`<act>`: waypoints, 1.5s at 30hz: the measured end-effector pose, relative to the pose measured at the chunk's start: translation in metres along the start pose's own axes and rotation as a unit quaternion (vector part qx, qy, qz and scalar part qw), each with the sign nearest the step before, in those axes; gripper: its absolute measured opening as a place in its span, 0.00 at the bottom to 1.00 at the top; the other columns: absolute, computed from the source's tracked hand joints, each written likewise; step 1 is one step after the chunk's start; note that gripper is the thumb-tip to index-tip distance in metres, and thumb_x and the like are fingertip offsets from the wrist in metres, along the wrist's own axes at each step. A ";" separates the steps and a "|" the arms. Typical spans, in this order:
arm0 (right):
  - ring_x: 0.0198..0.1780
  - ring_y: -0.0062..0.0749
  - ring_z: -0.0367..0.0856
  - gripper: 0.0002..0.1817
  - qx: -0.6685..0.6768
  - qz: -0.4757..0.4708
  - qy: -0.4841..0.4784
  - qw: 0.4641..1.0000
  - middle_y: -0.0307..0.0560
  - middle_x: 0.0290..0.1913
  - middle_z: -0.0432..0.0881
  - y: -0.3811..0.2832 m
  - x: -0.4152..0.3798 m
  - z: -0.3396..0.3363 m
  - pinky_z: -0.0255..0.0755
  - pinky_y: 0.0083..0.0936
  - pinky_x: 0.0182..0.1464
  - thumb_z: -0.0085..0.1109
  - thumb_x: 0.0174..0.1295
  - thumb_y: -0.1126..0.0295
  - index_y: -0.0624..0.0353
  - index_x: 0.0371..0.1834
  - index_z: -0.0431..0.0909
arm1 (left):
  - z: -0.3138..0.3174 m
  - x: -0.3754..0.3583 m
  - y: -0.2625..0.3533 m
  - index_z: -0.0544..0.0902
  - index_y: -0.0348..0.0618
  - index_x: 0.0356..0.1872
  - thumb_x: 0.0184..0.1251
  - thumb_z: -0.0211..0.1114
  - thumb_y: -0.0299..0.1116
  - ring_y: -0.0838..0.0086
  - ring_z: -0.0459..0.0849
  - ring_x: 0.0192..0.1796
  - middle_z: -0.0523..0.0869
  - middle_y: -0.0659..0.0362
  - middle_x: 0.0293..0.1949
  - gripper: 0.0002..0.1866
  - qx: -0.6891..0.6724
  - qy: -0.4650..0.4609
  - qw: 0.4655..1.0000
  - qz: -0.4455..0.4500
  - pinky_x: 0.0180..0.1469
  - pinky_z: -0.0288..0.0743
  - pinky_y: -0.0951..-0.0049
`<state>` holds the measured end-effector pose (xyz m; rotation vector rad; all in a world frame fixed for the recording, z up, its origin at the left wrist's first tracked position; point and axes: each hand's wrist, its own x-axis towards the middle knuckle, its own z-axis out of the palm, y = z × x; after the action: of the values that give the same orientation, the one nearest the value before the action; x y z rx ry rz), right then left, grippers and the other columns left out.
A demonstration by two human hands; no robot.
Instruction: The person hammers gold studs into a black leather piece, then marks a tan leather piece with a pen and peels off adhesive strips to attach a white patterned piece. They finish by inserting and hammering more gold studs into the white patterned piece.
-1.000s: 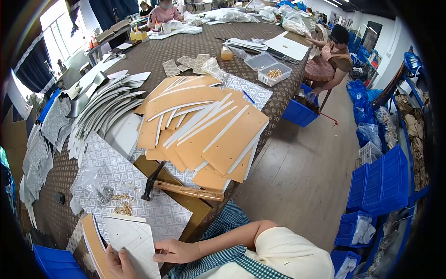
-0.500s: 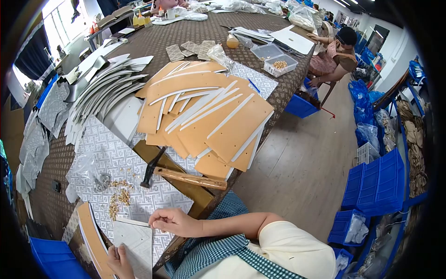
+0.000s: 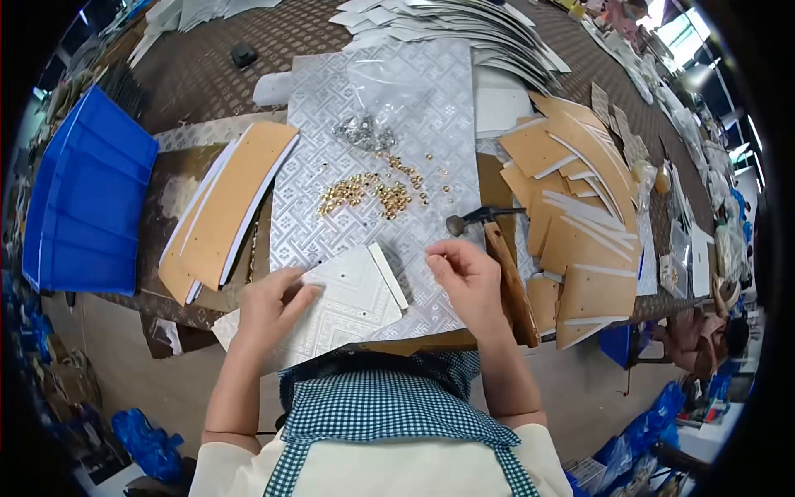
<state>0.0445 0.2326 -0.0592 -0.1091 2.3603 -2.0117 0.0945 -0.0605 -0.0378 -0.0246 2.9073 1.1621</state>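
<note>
My left hand [image 3: 277, 311] grips the left part of a pale patterned panel [image 3: 344, 298], thumb on top. The panel has small dark holes and a white strip along its right end. To the right of it, my right hand [image 3: 468, 286] is closed with thumb and forefinger together; whatever it may hold is too small to make out. Beyond both hands, gold-coloured metal fittings [image 3: 364, 192] lie scattered on a grey patterned sheet [image 3: 310, 108]. Silver fittings [image 3: 363, 131] lie by a clear plastic bag [image 3: 385, 87]. Beside my right hand is a hammer [image 3: 511, 286] with a wooden handle.
Tan panels with white strips [image 3: 575, 219] are heaped on the right, more tan panels [image 3: 232, 207] on the left. A blue bin [image 3: 91, 195] stands at far left. Grey sheets [image 3: 447, 29] are stacked at the back. Another person [image 3: 700, 335] sits at far right.
The view has swung left and now faces the sheet squarely. My right hand has come away from the panel's edge to its right. My left hand still holds the panel, now turned and tilted.
</note>
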 end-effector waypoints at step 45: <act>0.27 0.21 0.73 0.05 -0.115 -0.079 -0.132 0.981 0.42 0.28 0.79 -0.013 0.014 0.030 0.67 0.21 0.30 0.64 0.63 0.72 0.63 0.35 0.84 | -0.007 -0.019 -0.003 0.82 0.44 0.32 0.60 0.75 0.42 0.65 0.84 0.26 0.82 0.60 0.24 0.14 0.025 -0.011 0.984 0.176 0.26 0.75 0.66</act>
<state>0.0330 0.2000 -0.0509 -0.5517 2.4631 -1.6469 0.1137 -0.0675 -0.0346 0.5194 2.9999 1.1131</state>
